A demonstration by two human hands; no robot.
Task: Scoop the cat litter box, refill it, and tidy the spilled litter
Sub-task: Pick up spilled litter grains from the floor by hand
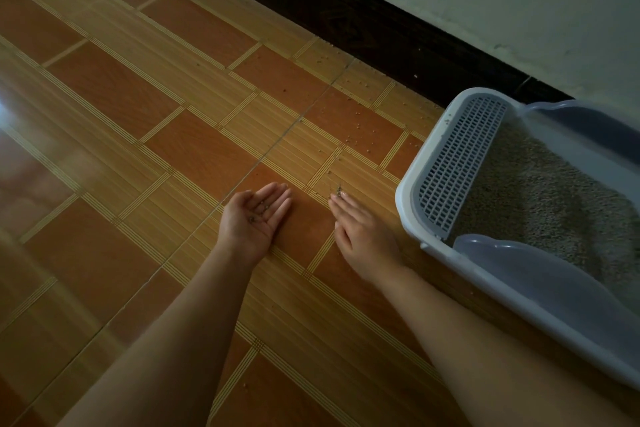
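A white litter box (408, 180) with a grey grid step (460, 163) stands on the floor at the right, filled with pale litter (540, 198). My left hand (256, 215) lies palm up on the tiles with a few dark litter grains in the palm. My right hand (363, 232) is flat, palm down, fingers straight, fingertips at a small clump of spilled grains (338, 189) just left of the box. More spilled litter (356, 114) is scattered over the tiles toward the wall.
The floor is orange and tan patterned tile (173, 149). A dark skirting board (381, 31) runs under a pale wall at the back. A translucent grey shield (540, 284) sits along the box's near rim.
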